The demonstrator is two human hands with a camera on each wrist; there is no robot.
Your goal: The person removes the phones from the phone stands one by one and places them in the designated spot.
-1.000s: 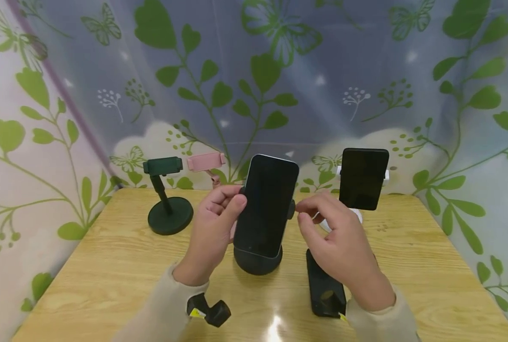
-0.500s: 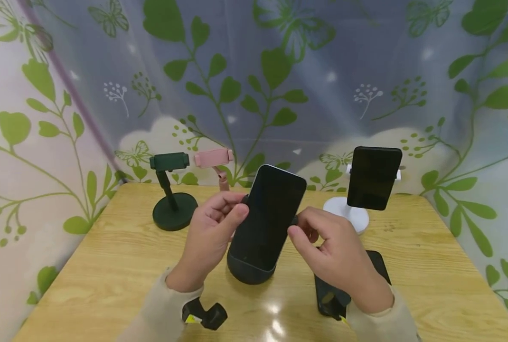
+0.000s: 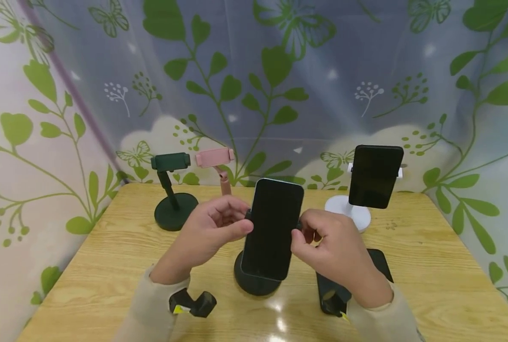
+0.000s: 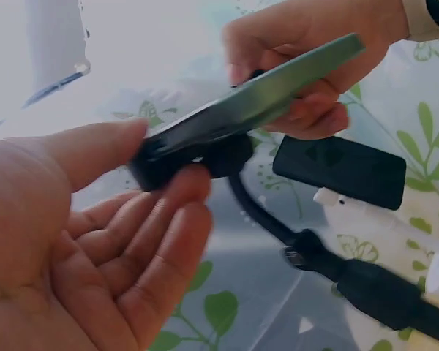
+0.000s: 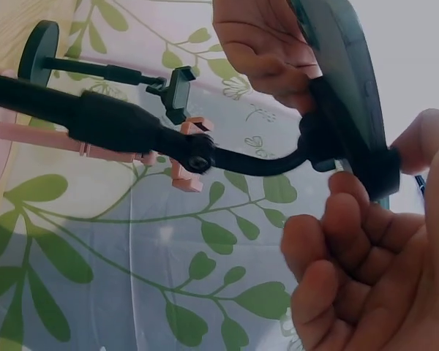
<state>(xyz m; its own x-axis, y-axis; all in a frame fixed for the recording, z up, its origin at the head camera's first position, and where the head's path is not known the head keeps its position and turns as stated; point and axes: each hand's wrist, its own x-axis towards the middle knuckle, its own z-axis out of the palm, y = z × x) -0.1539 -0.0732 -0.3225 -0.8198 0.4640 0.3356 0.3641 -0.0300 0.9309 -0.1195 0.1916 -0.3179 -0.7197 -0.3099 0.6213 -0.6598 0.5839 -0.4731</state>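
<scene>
By bent fingers of the left hand [image 3: 211, 235] and, beyond the clamped phone [image 3: 273, 230], of the right hand [image 3: 337, 247], the clamp [image 5: 344, 135] above the black base [image 3: 255, 287] is pinched. Seemingly, tilt is being set; matched pressure is needed next.

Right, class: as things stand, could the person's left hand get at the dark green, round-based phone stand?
Probably yes: nothing visible blocks the left hand from the dark green phone stand, ahead and to the left, but the hand would first need to release the black, round-based phone stand.
</scene>
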